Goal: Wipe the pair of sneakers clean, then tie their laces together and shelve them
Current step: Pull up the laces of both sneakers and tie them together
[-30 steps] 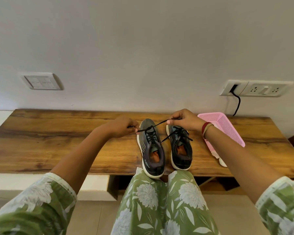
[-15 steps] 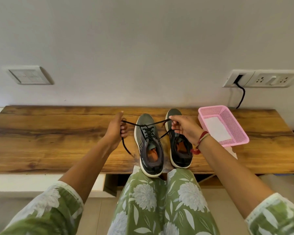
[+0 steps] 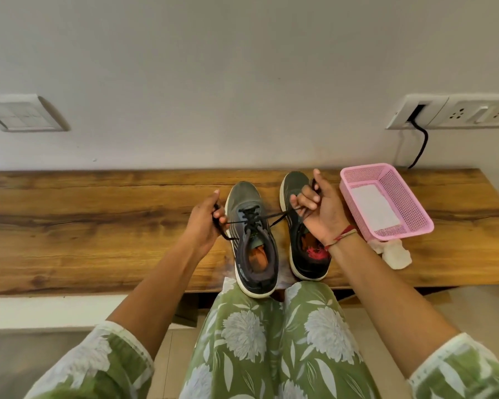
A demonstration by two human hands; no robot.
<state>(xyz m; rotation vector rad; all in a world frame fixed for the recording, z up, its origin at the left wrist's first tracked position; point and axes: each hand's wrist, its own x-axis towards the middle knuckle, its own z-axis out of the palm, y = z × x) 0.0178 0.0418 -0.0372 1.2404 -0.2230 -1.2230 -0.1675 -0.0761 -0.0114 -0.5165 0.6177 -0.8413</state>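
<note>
In the head view, green floral trousers (image 3: 271, 341) are seen nearest, between the two forearms. Just beyond, on a wooden tabletop (image 3: 98, 226), the left sneaker (image 3: 249, 203) is set immediately right of the left hand (image 3: 205, 220), and the right sneaker (image 3: 296, 184) is partly covered by the right hand (image 3: 319, 211). A black lace (image 3: 274, 216) is stretched between the hands. One end is pinched in the curled left fingers, and the other is gripped in the curled right fingers, palm turned toward the camera. A white cloth (image 3: 396, 256) is seen right of the right wrist, with a pink basket (image 3: 409, 203) behind it. Farthest off, a switch plate (image 3: 20, 115) and a socket plate (image 3: 473, 112) are mounted on the wall.
</note>
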